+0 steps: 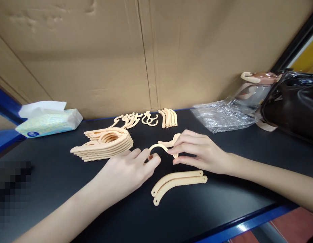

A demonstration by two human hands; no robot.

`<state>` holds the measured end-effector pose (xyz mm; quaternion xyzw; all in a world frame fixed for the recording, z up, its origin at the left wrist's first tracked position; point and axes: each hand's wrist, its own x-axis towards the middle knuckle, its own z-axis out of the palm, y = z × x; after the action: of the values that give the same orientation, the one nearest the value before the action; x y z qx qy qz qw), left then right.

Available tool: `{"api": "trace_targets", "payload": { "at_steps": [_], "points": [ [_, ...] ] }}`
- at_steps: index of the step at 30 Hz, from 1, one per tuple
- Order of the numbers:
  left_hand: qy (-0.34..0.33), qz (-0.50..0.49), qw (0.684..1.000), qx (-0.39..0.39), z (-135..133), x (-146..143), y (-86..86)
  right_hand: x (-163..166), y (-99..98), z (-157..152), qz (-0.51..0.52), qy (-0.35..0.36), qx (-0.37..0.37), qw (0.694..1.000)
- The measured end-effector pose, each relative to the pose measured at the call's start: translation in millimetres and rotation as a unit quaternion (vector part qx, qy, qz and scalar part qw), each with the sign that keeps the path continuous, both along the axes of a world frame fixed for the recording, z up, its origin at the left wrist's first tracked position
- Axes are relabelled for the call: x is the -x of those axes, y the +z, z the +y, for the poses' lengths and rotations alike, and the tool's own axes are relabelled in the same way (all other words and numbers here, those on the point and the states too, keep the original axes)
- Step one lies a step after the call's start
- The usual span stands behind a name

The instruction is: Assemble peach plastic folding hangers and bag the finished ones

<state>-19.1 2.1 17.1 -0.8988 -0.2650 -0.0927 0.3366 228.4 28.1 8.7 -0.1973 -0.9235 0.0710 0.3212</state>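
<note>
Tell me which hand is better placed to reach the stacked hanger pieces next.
The left hand, probably: it lies beside the stack, while the right hand is farther off. Both seem to grip the curved piece, so the left would need to let go.

A slim, cream-coloured plastic arch (158, 145), its curve uppermost, is held at both ends, right of a stack of beige plastic hangers (107, 149). A beige plastic piece with a rounded head (176, 137), partly covered, shows farther right of the stack.

I have the left hand (132, 166) and right hand (200, 152) on a curved hook (158, 145); two bars (178, 175) lie nearside of the right, stacked hangers (97, 147) beyond the left.
</note>
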Motion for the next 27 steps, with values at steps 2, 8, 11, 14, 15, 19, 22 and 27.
{"api": "trace_targets", "payload": {
  "at_steps": [2,8,11,14,15,19,22,27],
  "points": [
    [0.015,-0.027,0.999,0.042,3.5,1.9,-2.3,0.4,-0.9,0.4,0.005,0.005,0.0,1.0],
    [0.051,-0.16,0.943,0.288,14.7,5.0,-8.6,2.5,-4.0,0.6,-0.024,0.008,-0.002,1.0],
    [0.041,-0.186,0.922,0.338,16.6,5.0,-10.5,2.7,-3.5,0.0,-0.042,0.016,0.01,0.999],
    [0.041,-0.2,0.911,0.359,16.3,5.0,-11.2,1.9,-2.1,-0.3,-0.045,0.017,0.014,0.999],
    [0.038,-0.205,0.909,0.362,15.9,5.1,-11.2,1.6,-1.6,-0.2,-0.045,0.018,0.018,0.999],
    [0.013,-0.213,0.91,0.356,14.3,5.8,-10.3,0.0,-0.6,1.2,-0.065,0.035,0.054,0.996],
    [-0.005,-0.206,0.914,0.35,13.0,6.0,-9.3,-0.9,-1.5,2.7,-0.096,0.037,0.073,0.992],
    [-0.015,-0.198,0.919,0.341,12.6,5.9,-7.6,-0.1,-2.9,3.0,-0.096,0.044,0.09,0.99]
  ]
}}
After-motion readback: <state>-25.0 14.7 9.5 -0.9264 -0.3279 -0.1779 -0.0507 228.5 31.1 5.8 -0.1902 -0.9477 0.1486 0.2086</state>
